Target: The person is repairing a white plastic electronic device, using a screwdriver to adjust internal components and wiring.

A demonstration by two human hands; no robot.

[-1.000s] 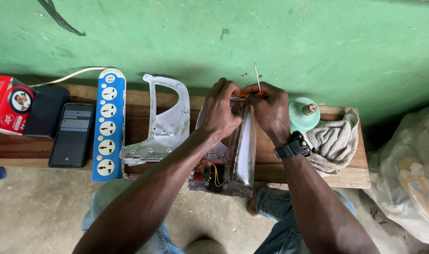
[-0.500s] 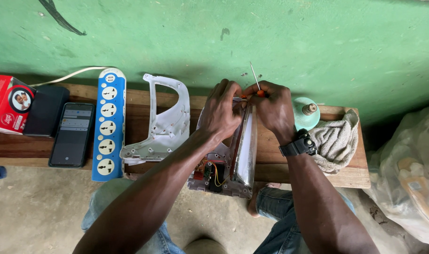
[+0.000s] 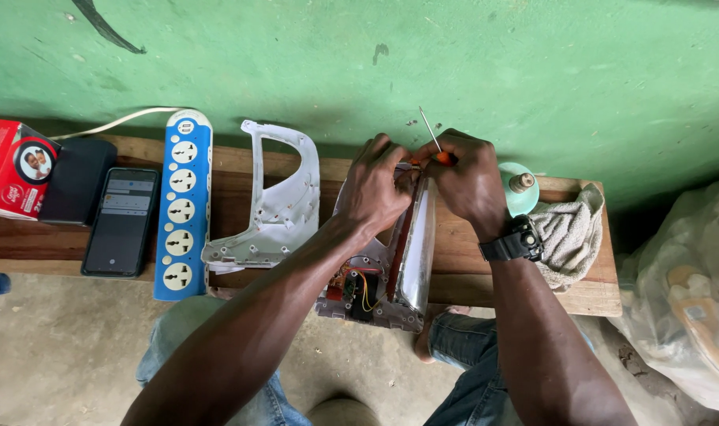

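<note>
An opened lamp housing (image 3: 383, 284) with a long reflector and exposed wiring lies on a wooden bench (image 3: 580, 292). My left hand (image 3: 375, 188) grips its far end. My right hand (image 3: 468, 177) is closed around a small screwdriver with an orange handle (image 3: 445, 158), its thin shaft pointing up toward the wall. Both hands meet over the top end of the housing. A black watch sits on my right wrist.
A white plastic cover (image 3: 277, 209) lies left of the housing. Further left are a blue and white power strip (image 3: 180, 209), a dark phone (image 3: 123, 221), a black case (image 3: 76, 180) and a red box (image 3: 13, 167). A pale green knobbed part (image 3: 519, 188) and cloth (image 3: 571, 233) lie right.
Both hands have stayed on the top end of the housing with only slight shifts. The screwdriver shaft has tilted a little.
</note>
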